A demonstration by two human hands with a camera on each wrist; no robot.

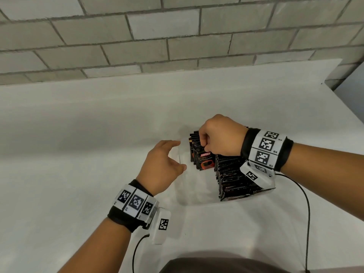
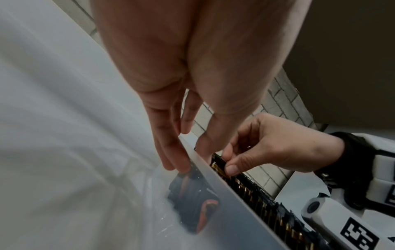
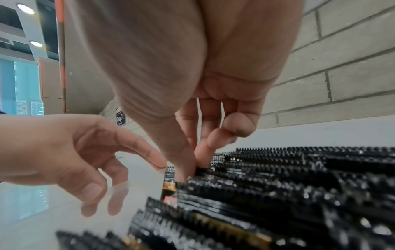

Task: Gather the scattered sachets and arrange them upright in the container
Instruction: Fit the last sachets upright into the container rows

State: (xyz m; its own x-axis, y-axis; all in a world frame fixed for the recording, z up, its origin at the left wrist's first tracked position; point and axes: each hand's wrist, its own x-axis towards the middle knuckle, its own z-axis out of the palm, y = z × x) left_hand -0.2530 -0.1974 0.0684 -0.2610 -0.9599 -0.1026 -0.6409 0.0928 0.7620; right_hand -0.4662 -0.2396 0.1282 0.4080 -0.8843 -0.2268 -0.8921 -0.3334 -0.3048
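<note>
A clear plastic container (image 1: 189, 194) sits on the white table. Inside it, black Kopiko sachets stand upright in two rows: a short left row (image 1: 204, 162) and a long right row (image 1: 232, 180). My right hand (image 1: 204, 146) reaches down into the left row, thumb and fingers pinching the serrated top of a sachet (image 3: 200, 169). My left hand (image 1: 181, 154) is at the container's left wall, with its relaxed, spread fingers (image 2: 177, 167) by the rim (image 2: 224, 194) and holding nothing. The right hand hides the far end of both rows.
The white table (image 1: 78, 134) runs back to a grey block wall (image 1: 177, 36) and ends at an edge on the right. Thin black cables (image 1: 307, 213) trail from both wristbands across the near table. No loose sachets show outside the container.
</note>
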